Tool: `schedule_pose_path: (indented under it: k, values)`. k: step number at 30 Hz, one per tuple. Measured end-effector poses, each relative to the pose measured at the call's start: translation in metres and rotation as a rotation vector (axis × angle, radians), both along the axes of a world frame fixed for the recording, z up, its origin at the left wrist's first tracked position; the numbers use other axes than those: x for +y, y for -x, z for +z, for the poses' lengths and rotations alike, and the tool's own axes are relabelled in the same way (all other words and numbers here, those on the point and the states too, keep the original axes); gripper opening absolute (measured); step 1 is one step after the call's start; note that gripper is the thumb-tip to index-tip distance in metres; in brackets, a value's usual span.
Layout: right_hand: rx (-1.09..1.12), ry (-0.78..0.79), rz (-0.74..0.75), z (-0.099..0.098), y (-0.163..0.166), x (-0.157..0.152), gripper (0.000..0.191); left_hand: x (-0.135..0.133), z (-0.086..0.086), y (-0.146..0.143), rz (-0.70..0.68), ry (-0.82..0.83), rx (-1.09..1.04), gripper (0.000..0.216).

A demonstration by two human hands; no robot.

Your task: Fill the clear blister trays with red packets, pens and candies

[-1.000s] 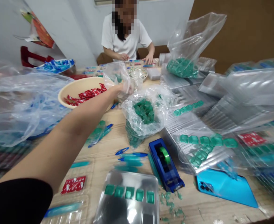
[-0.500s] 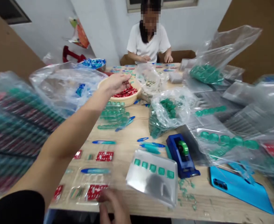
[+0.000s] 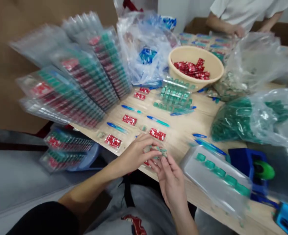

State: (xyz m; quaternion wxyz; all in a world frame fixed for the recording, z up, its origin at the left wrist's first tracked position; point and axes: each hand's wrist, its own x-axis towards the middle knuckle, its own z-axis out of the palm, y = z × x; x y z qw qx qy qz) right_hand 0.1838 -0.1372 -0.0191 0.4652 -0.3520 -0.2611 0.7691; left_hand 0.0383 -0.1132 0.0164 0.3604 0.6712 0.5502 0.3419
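Over the table's near edge my left hand [image 3: 144, 150] and my right hand [image 3: 170, 176] meet, both with fingers closed in a pinch. Between their fingertips are small greenish pieces [image 3: 162, 151], too small and blurred to identify. Just beyond the fingers lies a red patterned packet [image 3: 157, 134] in a clear blister tray, and another red bit shows partly under my hands. More red packets [image 3: 113, 141] lie to the left, beside blue-and-teal pen-shaped pieces [image 3: 116, 127]. To the right of my hands is a silvery tray [image 3: 207, 186] with a row of green squares [image 3: 219, 171].
Filled clear packs [image 3: 85, 78] stand fanned at the left. A cream bowl [image 3: 195, 49] holds red packets. Bags of green pieces [image 3: 232, 120] and blue pieces [image 3: 147, 55] stand nearby. At right are a blue tape dispenser [image 3: 239, 160] and a blue phone [image 3: 287, 217]. A co-worker [image 3: 242, 16] sits opposite.
My left hand has come back from the cream bowl to the near edge and met my right hand, with small greenish pieces between them. The view has swung left and down.
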Motion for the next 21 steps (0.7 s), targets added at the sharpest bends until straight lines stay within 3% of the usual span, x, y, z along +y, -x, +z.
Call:
schedule_pose_path:
  k: [6,10,14,21]
  values:
    - [-0.100,0.023,-0.061,0.008,0.012,-0.003,0.036,-0.007,0.001,0.011,-0.017,0.028,-0.093,0.011]
    - [-0.146,-0.017,-0.165,0.014,0.004,-0.004,0.029,-0.008,0.009,0.010,-0.081,-0.014,-0.096,0.017]
    - [-0.158,-0.025,-0.179,0.021,-0.005,-0.004,0.022,-0.010,0.013,0.007,-0.112,-0.066,-0.081,0.032]
    - [-0.183,-0.064,-0.211,0.022,-0.014,-0.007,0.017,-0.004,0.004,-0.004,0.013,-0.079,-0.185,0.019]
